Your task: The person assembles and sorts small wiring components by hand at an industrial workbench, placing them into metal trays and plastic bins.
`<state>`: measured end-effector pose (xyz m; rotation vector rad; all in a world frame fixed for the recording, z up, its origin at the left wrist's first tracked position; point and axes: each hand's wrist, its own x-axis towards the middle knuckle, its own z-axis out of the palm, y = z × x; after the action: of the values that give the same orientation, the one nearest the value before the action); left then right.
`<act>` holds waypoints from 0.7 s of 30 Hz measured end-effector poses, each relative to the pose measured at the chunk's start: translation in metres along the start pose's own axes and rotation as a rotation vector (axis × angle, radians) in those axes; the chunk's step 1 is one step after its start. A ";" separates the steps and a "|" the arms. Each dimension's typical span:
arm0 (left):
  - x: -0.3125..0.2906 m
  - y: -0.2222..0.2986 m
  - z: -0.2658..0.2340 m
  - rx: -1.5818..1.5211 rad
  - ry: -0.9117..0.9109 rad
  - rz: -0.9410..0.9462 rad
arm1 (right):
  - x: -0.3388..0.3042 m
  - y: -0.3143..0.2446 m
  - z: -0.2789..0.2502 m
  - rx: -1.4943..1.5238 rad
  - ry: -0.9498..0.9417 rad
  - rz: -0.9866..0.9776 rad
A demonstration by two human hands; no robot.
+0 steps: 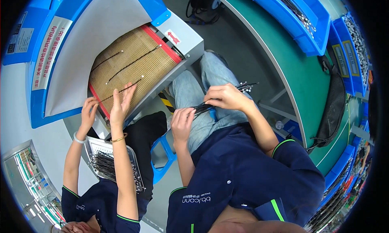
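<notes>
A bundle of thin black cables (201, 108) with small silvery connector ends lies across my lap, above my jeans. My left hand (182, 122) is closed around its left part, thumb and fingers pressed together. My right hand (227, 97) grips the bundle farther right, with the connector ends sticking out beyond the fingers. To my left, a co-worker's two hands (120, 107) handle one black cable (131, 82) over a tan mesh conveyor belt (162, 65). More single cables lie on that belt.
The belt runs out of a blue-and-white machine (81, 42). A metal tray (137, 156) of black cables rests on the co-worker's lap near a blue stool (164, 152). At my right curves a green table (259, 24) with blue bins (312, 42) and a black pouch (334, 107).
</notes>
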<state>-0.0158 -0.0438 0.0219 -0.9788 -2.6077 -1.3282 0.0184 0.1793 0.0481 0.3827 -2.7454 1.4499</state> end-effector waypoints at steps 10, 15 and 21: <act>0.001 -0.004 0.010 -0.080 0.021 -0.015 | 0.000 0.007 0.005 0.003 0.010 -0.018; 0.003 -0.002 0.006 -0.079 0.039 0.003 | 0.002 0.009 0.007 0.056 -0.025 0.024; 0.003 -0.007 -0.006 -0.006 0.029 0.006 | 0.007 0.004 0.007 0.080 -0.054 0.079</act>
<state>-0.0234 -0.0496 0.0217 -0.9602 -2.5790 -1.3391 0.0110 0.1748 0.0417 0.3230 -2.7808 1.5956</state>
